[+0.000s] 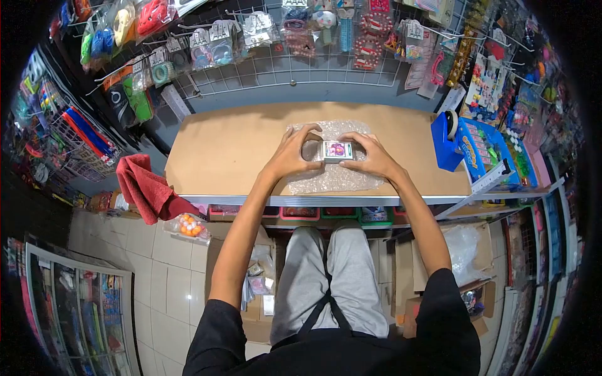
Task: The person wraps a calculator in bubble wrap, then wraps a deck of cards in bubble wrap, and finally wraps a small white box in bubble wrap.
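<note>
A small box (337,151) with a purple picture on its white top sits between my two hands. Under it a sheet of bubble wrap (335,182) lies spread on the wooden tabletop (226,150). My left hand (295,153) curves around the left side of the box, thumb and fingers bent towards it. From the other side my right hand (374,155) grips the box, its thumb at the near right corner and its fingers at the far edge.
At the right end stands a blue tape dispenser (445,141) beside toy packs (486,150). A red cloth (147,188) hangs off the left end. Packaged goods hang on a wire grid (251,81) behind. Cardboard boxes (216,269) flank my legs below.
</note>
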Action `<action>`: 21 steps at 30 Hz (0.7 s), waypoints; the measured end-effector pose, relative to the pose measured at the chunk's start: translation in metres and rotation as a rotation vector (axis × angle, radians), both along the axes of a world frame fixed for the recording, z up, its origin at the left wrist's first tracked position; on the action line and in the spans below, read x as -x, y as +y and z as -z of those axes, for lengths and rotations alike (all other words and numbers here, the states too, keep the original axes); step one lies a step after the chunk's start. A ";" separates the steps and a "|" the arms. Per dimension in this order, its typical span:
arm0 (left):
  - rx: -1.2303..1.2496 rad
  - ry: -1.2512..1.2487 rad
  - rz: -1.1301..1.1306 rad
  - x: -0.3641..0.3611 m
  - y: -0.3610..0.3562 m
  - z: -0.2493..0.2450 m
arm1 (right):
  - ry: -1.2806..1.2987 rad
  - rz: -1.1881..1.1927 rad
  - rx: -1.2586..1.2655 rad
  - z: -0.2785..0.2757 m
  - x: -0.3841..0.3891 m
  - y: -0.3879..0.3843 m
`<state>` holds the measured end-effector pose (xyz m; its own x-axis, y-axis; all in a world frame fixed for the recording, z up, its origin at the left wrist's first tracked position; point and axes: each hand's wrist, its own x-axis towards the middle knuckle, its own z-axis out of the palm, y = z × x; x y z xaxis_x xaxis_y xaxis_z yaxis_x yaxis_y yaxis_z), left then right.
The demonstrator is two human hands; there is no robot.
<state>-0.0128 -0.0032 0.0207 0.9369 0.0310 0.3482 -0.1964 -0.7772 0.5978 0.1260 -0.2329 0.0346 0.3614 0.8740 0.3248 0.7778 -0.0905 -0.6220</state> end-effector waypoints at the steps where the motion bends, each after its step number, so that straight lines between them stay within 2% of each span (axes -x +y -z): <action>1: -0.009 0.000 0.002 0.000 0.000 0.000 | 0.003 0.012 0.015 -0.002 0.001 0.000; 3: -0.020 0.014 -0.004 0.001 0.000 0.000 | 0.011 0.037 0.045 -0.005 0.004 -0.002; 6: -0.029 -0.012 -0.017 0.000 0.000 0.001 | 0.327 0.013 -0.049 0.000 -0.001 -0.001; 9: -0.018 -0.028 -0.021 -0.002 0.001 0.005 | 0.356 0.030 -0.188 0.009 -0.008 0.002; 13: -0.018 -0.001 -0.012 -0.003 0.001 0.005 | 0.300 0.008 -0.007 0.004 -0.004 0.000; 16: -0.028 0.072 -0.008 -0.003 0.003 0.004 | 0.381 -0.026 -0.039 0.007 -0.008 0.002; 21: 0.034 0.030 -0.012 -0.002 0.002 0.004 | 0.445 0.034 -0.218 0.017 -0.016 0.003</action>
